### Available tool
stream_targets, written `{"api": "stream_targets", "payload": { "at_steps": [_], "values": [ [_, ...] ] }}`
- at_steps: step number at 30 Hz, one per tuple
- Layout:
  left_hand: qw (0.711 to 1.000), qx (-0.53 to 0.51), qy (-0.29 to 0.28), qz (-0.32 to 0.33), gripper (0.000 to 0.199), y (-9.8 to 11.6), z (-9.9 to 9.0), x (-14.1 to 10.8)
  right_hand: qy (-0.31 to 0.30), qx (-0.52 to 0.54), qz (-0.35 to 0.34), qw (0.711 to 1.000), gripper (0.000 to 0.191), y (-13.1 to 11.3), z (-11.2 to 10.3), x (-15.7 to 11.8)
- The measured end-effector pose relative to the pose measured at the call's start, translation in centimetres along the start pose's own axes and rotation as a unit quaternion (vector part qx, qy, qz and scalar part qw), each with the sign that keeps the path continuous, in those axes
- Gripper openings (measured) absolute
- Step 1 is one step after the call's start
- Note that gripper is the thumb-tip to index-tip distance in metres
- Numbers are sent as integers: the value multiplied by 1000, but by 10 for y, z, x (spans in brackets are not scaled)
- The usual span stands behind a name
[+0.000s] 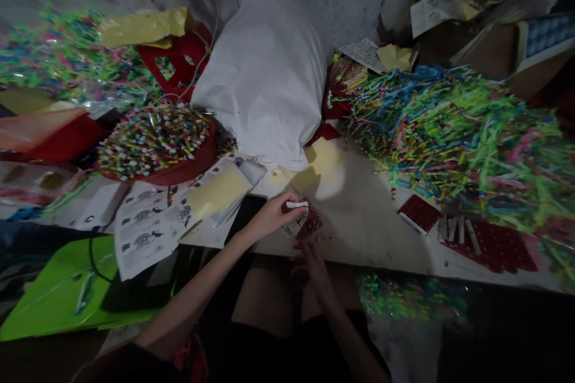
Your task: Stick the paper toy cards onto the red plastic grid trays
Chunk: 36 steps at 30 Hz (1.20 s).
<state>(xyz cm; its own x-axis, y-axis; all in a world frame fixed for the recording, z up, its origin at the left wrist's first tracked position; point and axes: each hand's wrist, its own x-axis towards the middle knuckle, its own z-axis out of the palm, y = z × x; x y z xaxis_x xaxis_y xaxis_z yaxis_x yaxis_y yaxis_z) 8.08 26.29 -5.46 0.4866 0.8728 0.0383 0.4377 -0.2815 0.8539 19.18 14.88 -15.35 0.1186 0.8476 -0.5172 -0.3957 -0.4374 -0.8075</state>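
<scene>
Over the front part of the table, my left hand [274,215] is closed, with a small white strip [297,204] at its fingertips. Just beside the strip, a dark red piece with pale dots [311,221] stands tilted, with something clear and shiny next to it. My right hand [312,263] is lower, at the table's front edge. Its fingertips meet the bottom of the dotted piece, and its other fingers are curled in shadow. Left of my wrist lies a flat black object [242,218], partly covered by my forearm.
A big white sack [269,72] stands behind my hands. A red bowl [193,169] of beaded sticks is on the left, near printed sheets [146,221]. Colourful streamer sticks [440,131] are heaped right, behind dotted red pieces [498,245] with white strips. A green sheet [49,293] hangs lower left.
</scene>
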Motion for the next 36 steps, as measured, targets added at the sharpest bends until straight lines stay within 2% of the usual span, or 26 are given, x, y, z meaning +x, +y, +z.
{"api": "stream_targets", "payload": {
  "at_steps": [3, 7, 11, 14, 19, 23, 25, 27, 28, 32, 36],
  "values": [
    [1000, -4, 0, -5, 23, 5, -4, -4, 8, -17, -15, 1000, 57, 1, -3, 4],
    [1000, -9, 1, -15, 21, 4, -4, -9, 75, -67, -48, 994, 54, -4, -15, 9],
    [1000, -5, -5, -20, 22, 4, 0, -13, 43, -157, -77, 984, 53, -14, -22, 22],
    [1000, 0, -3, -14, 23, 5, 2, -16, 26, -193, -86, 977, 40, -17, -22, 33],
    [995, -43, 79, -42, 24, 16, -14, -23, 43, -251, -79, 964, 35, -18, -23, 41],
    [985, -114, 119, -56, 26, 28, -35, -29, 100, -304, -141, 937, 40, -39, -37, 43],
    [981, -127, 133, -55, 26, 31, -36, -32, 151, -343, -190, 907, 47, -54, -45, 40],
    [978, -134, 142, -66, 26, 29, -27, -35, 186, -362, -224, 886, 48, -65, -51, 32],
    [976, -142, 147, -72, 26, 26, -20, -36, 182, -352, -226, 890, 47, -69, -53, 25],
    [963, -196, 163, -92, 28, 10, 19, -38, 81, -233, -160, 956, 54, -70, -51, -4],
    [950, -231, 191, -90, 26, -1, 52, -39, 74, -196, -139, 968, 65, -60, -51, -9]
  ]
}}
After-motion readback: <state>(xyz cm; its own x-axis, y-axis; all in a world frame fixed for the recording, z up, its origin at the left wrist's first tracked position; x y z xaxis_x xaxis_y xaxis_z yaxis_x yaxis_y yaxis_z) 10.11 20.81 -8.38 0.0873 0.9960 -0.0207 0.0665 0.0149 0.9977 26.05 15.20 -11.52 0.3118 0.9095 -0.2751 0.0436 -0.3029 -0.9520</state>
